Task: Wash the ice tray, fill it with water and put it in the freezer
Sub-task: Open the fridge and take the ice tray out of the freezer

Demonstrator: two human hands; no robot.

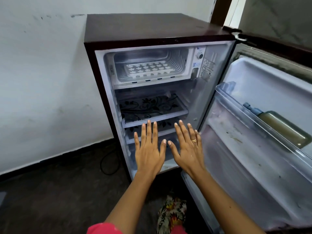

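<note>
A pink sleeve (104, 228) and a flower-patterned cloth (172, 215) sit closest at six o'clock, and two bare forearms reach from there toward the small dark-maroon refrigerator (152, 27). Its white-lined door (253, 149) hangs wide open at three o'clock with a yellowish plastic bottle (283, 129) lying in its clear rack. At twelve o'clock from the hands, above glass shelves printed with black flowers (152, 107), the white plastic ice tray (149, 69) lies flat inside the freezer compartment (177, 56), in plain view through its open front. The left hand (148, 152) and ringed right hand (189, 152) hover side by side before the lower shelves, palms down, fingers straight and spread, gripping nothing.
</note>
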